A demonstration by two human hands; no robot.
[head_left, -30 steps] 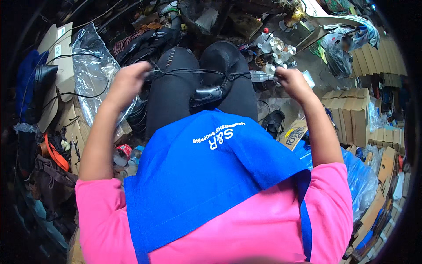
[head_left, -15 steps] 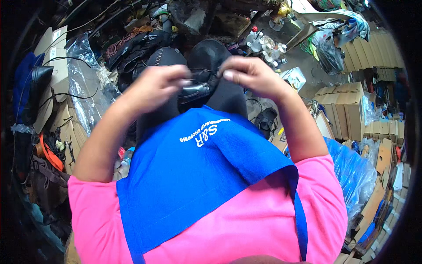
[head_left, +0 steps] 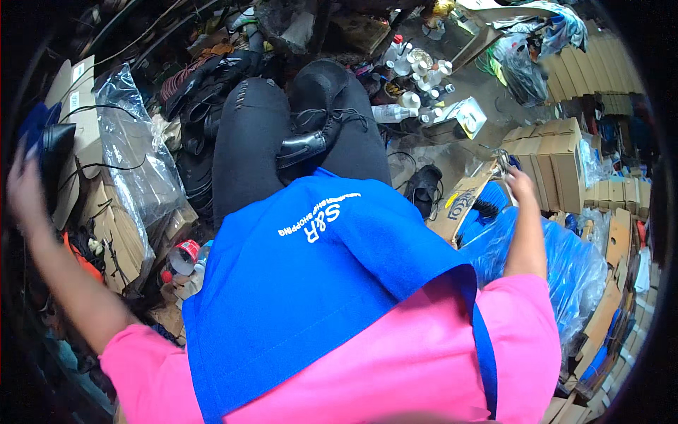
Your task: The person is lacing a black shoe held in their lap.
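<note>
A black leather shoe (head_left: 305, 145) rests between my thighs, its loose laces lying over my dark trousers. Neither hand touches it. Far out to the left, my left hand (head_left: 27, 185) is smeared by motion, so its fingers cannot be read. It is close to a black shoe (head_left: 58, 147) and some dark blue cloth (head_left: 34, 127). On the other side, my right hand (head_left: 522, 187) has its fingers drawn together at a small dark, metallic-looking thing (head_left: 504, 161), too small to name, by the edge of a cardboard piece (head_left: 466, 201).
Several bottles (head_left: 417, 78) stand ahead to the right. Another black shoe (head_left: 424, 187) lies right of my knee, near a dark-bristled brush (head_left: 486, 208). Stacked cardboard boxes (head_left: 547, 159) and blue plastic wrapping (head_left: 565, 268) fill the right. Clear plastic (head_left: 131, 141) covers cardboard at left.
Both hands have left the laces at the shoe between my thighs and swung apart, the left far out left, the right out to the right. That shoe stays between my thighs.
</note>
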